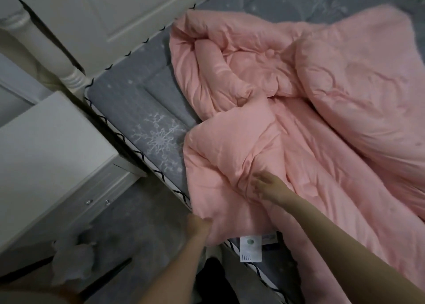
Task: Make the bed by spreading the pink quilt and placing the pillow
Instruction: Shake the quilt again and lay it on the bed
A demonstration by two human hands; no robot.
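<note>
The pink quilt [299, 110] lies crumpled and folded over itself on the grey mattress [128, 101], which has a white snowflake pattern. My left hand [197, 226] is closed on the quilt's near corner where it hangs over the bed's edge. My right hand [264, 186] rests on a fold of the quilt a little farther in, fingers bent into the fabric, and the blur hides whether they grip it. A white label [250, 248] hangs from the quilt's edge. No pillow is in view.
A white bedside cabinet [46, 156] stands left of the bed, close to the mattress edge. The white headboard post [43, 41] and panel rise at the top left. A pale crumpled object [73, 262] lies on the grey floor [138, 223] beside the cabinet.
</note>
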